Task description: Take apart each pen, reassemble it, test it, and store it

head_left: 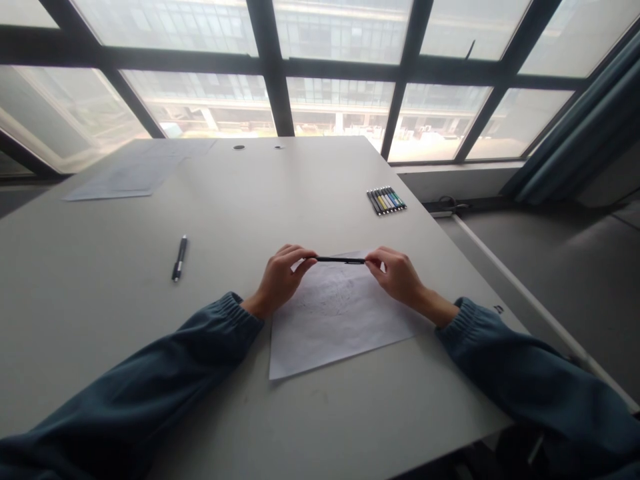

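Between my two hands a slim black pen is held level, its clip toward the right end. My left hand pinches the left end between thumb and fingers. At the opposite end, my right hand grips the pen the same way. Beneath them lies a white sheet of paper with a faint line drawing on it, set at a slant on the table. Part of the sheet's upper edge is hidden by my hands and the pen.
A dark pen rests on the white table to the left. Several markers lie in a row near the right edge. Large thin sheets cover the far left corner. Windows and a curtain stand beyond.
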`<control>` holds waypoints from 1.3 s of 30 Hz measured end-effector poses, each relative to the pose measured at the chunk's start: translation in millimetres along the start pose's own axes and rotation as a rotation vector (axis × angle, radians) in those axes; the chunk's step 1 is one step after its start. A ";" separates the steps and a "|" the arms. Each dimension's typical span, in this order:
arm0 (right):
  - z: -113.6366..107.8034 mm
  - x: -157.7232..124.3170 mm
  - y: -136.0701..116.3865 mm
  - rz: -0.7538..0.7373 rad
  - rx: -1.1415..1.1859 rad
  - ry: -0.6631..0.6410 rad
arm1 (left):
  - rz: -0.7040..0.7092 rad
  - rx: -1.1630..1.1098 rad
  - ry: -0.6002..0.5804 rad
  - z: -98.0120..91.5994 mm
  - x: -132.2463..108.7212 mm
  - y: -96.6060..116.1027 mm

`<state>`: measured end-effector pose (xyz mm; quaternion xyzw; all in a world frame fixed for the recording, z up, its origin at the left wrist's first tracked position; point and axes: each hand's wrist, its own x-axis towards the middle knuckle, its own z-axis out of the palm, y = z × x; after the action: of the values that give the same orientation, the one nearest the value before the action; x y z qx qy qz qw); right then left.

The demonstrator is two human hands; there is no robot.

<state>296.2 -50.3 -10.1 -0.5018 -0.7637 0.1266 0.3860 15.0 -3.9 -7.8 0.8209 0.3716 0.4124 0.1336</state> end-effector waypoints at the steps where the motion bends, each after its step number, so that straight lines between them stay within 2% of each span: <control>1: -0.6 0.4 1.0 0.001 -0.024 -0.007 | -0.012 0.000 0.014 0.2 0.1 -0.2; 3: -3.3 3.5 4.5 0.013 -0.072 0.011 | -0.055 0.003 0.063 0.6 0.2 -0.4; 7: -11.4 21.4 21.4 0.114 -0.217 0.135 | -0.118 0.000 0.126 2.2 0.1 -1.2; 10: -14.4 40.6 41.3 0.293 -0.331 0.193 | -0.116 0.000 0.100 3.6 -0.2 -2.0; 13: -12.2 58.1 59.5 0.431 -0.406 0.186 | -0.113 -0.005 0.046 3.8 -0.3 -1.7; 20: 1.9 85.3 78.2 0.621 -0.456 0.132 | -0.135 -0.059 -0.033 3.4 -1.2 -2.0; 23: 4.3 89.5 79.2 0.643 -0.436 0.091 | -0.126 -0.068 -0.054 3.9 -1.6 -3.1; 29: 2.6 88.1 75.6 0.580 -0.406 0.002 | -0.092 -0.065 -0.061 4.5 -1.4 -4.5; 39: 16.1 100.5 76.4 0.621 -0.486 0.063 | -0.084 -0.052 -0.070 4.9 -1.2 -4.9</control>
<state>315.9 75.1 -18.8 -0.7893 -0.5710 0.0374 0.2225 15.9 -1.0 -14.1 0.8147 0.3901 0.3872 0.1851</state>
